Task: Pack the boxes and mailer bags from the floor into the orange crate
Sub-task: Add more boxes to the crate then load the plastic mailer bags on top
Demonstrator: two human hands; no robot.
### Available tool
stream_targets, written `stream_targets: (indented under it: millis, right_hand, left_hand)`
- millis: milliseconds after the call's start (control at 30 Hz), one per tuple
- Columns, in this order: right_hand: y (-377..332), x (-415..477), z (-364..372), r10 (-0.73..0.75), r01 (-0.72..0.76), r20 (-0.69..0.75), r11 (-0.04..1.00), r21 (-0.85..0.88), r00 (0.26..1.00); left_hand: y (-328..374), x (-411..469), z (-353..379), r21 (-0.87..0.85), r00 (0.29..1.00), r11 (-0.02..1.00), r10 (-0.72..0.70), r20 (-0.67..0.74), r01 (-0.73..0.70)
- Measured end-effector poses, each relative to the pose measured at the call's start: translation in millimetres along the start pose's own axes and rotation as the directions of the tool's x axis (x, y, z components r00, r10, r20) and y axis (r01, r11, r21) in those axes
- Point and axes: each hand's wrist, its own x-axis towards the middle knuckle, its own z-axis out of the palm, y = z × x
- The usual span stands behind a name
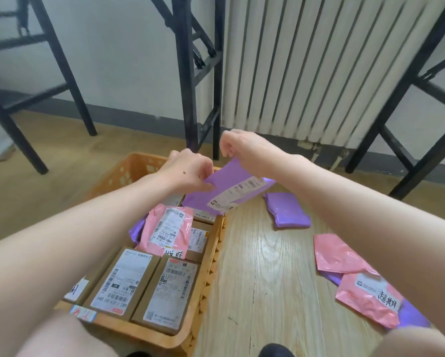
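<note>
An orange crate [211, 256] stands on the floor at centre left, holding several cardboard boxes [123, 279] and a pink mailer bag [167, 228]. Over the crate's far right corner, both hands hold a purple mailer bag [231, 186] with a white label. My left hand [188, 168] pinches its left edge and my right hand [244, 148] grips its top edge. On the floor to the right lie another purple mailer bag [287, 210] and two pink mailer bags [337, 256] [370, 297], partly hidden under my right forearm.
Black metal table legs [188, 73] stand just behind the crate, with more legs at left and right. A white radiator [319, 68] covers the wall at the back right. Wooden floor lies between the crate and the loose bags. A dark shoe [275, 351] shows at the bottom.
</note>
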Motion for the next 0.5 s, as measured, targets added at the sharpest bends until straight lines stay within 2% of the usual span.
stream_targets:
  millis: [100,167,233,300,333,433,500]
  right_hand:
    - [-11.1,11.9,3.7,-0.023,0.022,0.053,1.000,0.013,0.998]
    - [-8.6,12.1,20.5,0.011,-0.011,0.011,1.000,0.025,1.000]
    - [-6.1,6.2,31.1,0.086,-0.072,-0.059,0.976,0.206,0.994]
    - [0.8,-0.1,32.2,0.169,-0.169,0.034,0.905,0.390,0.985]
    - [5.3,-4.2,31.5,0.186,-0.210,0.097,0.893,0.399,0.978]
    - [19.3,-15.0,38.2,0.230,-0.261,0.186,0.951,0.166,0.955]
    - [28.3,-15.6,46.3,0.294,-0.328,0.190,0.926,0.184,0.937]
  left_hand:
    - [-1.8,-7.8,4.8,0.048,1.000,0.999,-0.013,-0.007,0.013]
    - [-5.0,-13.0,9.7,0.111,1.000,0.994,-0.006,-0.027,0.009]
    - [-12.0,-19.8,12.9,0.136,0.999,0.990,-0.031,-0.018,0.034]
    - [-21.6,-26.3,15.2,0.087,0.997,0.993,-0.078,0.008,0.077]
    - [-25.8,-29.0,16.2,0.048,0.994,0.993,-0.105,0.019,0.104]
    - [-36.6,-33.8,18.6,-0.087,0.979,0.976,-0.197,0.046,0.201]
    - [-41.3,-35.7,17.9,-0.167,0.967,0.953,-0.243,0.075,0.253]
